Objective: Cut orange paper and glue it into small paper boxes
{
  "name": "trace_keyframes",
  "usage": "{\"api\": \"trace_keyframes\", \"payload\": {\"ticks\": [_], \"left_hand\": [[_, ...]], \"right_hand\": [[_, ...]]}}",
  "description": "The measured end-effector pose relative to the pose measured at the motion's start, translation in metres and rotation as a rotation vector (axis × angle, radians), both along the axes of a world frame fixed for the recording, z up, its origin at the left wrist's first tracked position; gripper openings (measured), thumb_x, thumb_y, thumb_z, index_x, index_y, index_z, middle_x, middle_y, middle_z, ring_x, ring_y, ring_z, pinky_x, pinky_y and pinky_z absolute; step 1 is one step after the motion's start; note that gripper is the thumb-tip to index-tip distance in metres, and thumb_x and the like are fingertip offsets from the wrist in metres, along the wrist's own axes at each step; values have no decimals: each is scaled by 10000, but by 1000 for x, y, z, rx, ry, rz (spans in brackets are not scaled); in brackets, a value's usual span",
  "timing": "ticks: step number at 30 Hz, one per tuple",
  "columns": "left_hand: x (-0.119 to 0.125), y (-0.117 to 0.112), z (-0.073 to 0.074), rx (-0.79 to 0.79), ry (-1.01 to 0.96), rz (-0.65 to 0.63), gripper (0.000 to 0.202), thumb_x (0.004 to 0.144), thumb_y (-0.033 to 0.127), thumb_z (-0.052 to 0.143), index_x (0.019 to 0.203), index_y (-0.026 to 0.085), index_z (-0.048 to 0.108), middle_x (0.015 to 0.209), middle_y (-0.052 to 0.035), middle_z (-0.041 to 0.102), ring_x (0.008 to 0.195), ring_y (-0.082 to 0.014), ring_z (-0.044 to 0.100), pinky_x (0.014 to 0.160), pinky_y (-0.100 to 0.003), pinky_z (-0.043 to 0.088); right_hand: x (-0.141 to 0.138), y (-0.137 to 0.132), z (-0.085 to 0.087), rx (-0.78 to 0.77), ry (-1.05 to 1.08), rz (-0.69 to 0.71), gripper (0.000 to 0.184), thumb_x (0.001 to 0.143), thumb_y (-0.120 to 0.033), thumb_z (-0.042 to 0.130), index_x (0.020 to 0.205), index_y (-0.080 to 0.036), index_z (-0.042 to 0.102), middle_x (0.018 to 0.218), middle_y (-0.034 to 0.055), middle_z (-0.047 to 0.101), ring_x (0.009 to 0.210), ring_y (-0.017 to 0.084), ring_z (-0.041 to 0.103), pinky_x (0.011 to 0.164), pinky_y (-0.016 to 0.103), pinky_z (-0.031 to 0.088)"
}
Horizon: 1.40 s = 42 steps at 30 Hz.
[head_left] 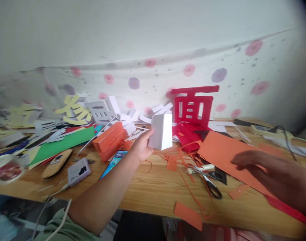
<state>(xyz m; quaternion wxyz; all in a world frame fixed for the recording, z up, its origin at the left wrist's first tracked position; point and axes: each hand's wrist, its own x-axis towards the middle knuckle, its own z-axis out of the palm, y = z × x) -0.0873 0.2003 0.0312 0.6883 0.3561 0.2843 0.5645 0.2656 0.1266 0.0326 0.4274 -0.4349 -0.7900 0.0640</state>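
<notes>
A folded white paper piece (159, 132) with angled sides is held upright over the table, and my left hand (142, 147) grips its lower left edge. My right hand (270, 167) hovers above the orange paper sheet (218, 149) at the right; it is blurred, its fingers bent together and partly hidden from me. Scissors with black handles (210, 184) lie between the hands, beside a white utility knife (203, 168). Thin orange paper strips (186, 182) are scattered around them. An orange folded paper box (110, 140) rests left of my left hand.
A red cut-out character (193, 108) stands against the wall cloth. White folded pieces (102, 110) and yellow cut-outs (76, 108) pile up at the back left. Nearer are green paper (65, 143), a phone (79, 171) with a cable and a tub (6, 169). A power strip (270, 131) sits back right.
</notes>
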Motion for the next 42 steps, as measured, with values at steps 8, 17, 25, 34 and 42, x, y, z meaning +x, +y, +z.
{"api": "trace_keyframes", "payload": {"ticks": [8, 17, 25, 34, 42], "left_hand": [[79, 10, -52, -242, -65, -167, 395, 924, 366, 483, 1200, 102, 580, 906, -139, 725, 698, -180, 703, 477, -218, 543], [68, 10, -62, -242, -3, -115, 346, 888, 351, 503, 1068, 110, 673, 925, -118, 731, 695, -167, 688, 528, -215, 548], [67, 11, -59, -299, 86, 89, 305, 904, 364, 450, 993, 229, 709, 849, -53, 712, 647, -137, 629, 554, -235, 553], [72, 7, -51, -311, -38, 124, 338, 966, 336, 373, 1029, 142, 642, 747, -64, 690, 583, -147, 638, 495, -264, 543], [69, 12, -52, -328, -98, 192, 309, 949, 371, 414, 959, 162, 641, 727, -16, 710, 534, -153, 650, 455, -266, 529]], "right_hand": [[3, 10, -12, -427, 24, 147, 270, 854, -442, 601, 702, -227, 659, 665, 30, 711, 612, 164, 662, 586, 258, 525], [45, 23, -42, -561, 287, 50, 382, 757, -536, 697, 613, -210, 558, 546, 8, 604, 506, 132, 544, 477, 244, 463], [43, 36, -76, -336, -25, 129, 227, 921, -254, 461, 767, -188, 615, 892, 86, 668, 821, 180, 638, 728, 305, 513], [27, 54, -73, -239, -489, -69, 246, 916, -163, 458, 1043, -142, 667, 1101, 145, 674, 983, 270, 634, 819, 392, 510], [-16, 76, -84, -369, -435, -105, 461, 936, -241, 462, 1362, -67, 488, 1283, 193, 611, 1159, 312, 590, 960, 440, 480]]}}
